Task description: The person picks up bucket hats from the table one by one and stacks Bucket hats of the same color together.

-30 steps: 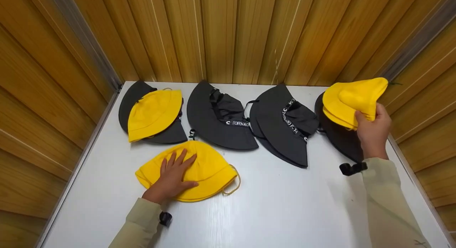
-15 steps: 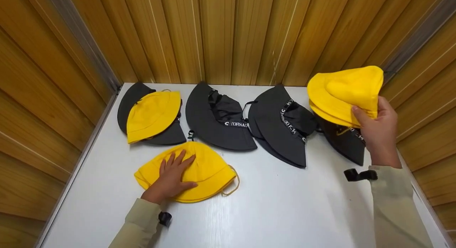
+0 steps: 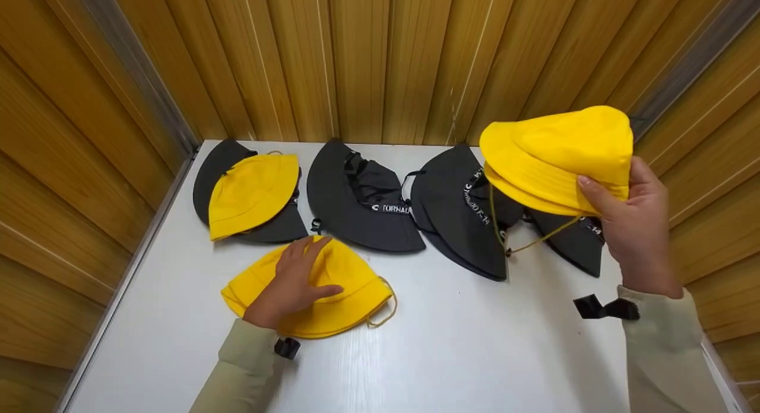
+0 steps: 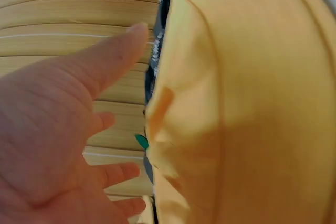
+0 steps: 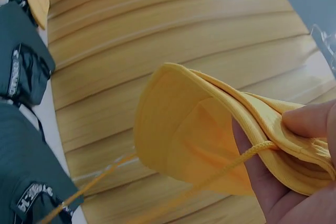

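Observation:
My right hand (image 3: 638,223) pinches the brim of a folded yellow bucket hat (image 3: 564,158), thumb on top and fingers underneath. The hat is up off the table, and its yellow cord hangs down in a loop. In the right wrist view the folded brim (image 5: 257,124) sits between thumb and fingers. Over a second yellow bucket hat (image 3: 350,282), lying flat at the front, hovers my left hand (image 3: 294,282) with its fingers spread. In the left wrist view that hand (image 4: 52,124) shows a gap between its fingers and the yellow cloth.
Along the back of the white table (image 3: 445,353) lie several black bucket hats: one (image 3: 279,229) under a yellow hat (image 3: 255,193), one (image 3: 368,229) in the middle, a stacked pair (image 3: 451,223), and one (image 3: 570,241) at right, partly hidden. Wood-panelled walls (image 3: 356,63) enclose the table.
My right hand has lifted the yellow hat off the black hat at right and brought it left and nearer, its cord now dangling. My left hand has risen slightly from the front yellow hat.

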The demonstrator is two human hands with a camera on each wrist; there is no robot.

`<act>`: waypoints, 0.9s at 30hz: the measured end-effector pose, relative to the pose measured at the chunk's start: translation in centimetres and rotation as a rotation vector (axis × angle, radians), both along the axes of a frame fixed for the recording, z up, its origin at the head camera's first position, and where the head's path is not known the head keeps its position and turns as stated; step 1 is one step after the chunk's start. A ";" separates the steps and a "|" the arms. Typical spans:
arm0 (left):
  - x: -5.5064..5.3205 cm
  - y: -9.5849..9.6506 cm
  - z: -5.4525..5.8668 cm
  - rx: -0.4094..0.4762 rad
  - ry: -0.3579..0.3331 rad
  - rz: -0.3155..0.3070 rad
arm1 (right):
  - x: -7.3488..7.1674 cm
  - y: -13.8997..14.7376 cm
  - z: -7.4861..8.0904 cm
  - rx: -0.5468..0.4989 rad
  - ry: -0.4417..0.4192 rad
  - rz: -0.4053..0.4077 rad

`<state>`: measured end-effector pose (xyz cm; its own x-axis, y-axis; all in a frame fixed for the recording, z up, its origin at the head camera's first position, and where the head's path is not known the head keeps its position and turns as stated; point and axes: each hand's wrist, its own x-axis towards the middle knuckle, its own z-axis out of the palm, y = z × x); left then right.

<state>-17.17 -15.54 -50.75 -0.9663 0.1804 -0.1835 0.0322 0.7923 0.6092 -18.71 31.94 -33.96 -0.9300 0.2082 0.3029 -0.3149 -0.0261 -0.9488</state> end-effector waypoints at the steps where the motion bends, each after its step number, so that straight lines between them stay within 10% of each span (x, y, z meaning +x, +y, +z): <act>1: -0.1 0.4 0.3 0.018 0.009 -0.013 | 0.2 -0.2 0.3 -0.008 0.017 0.012; 12: -1.5 6.1 3.1 0.437 0.014 -0.081 | 3.0 -3.5 1.9 -0.023 0.112 0.238; 18: -1.8 8.2 3.8 0.927 -0.111 -0.041 | 3.7 -5.0 1.5 -0.062 0.126 0.364; 27: -3.3 10.4 3.1 1.421 -0.332 0.070 | 3.8 -6.2 0.6 -0.111 0.089 0.551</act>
<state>-20.43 -5.15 -47.62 -0.9303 0.3511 -0.1061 -0.2750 -0.4764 0.8351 -14.93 25.70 -33.37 -0.8822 -0.2658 0.3887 -0.3048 -0.3068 -0.9016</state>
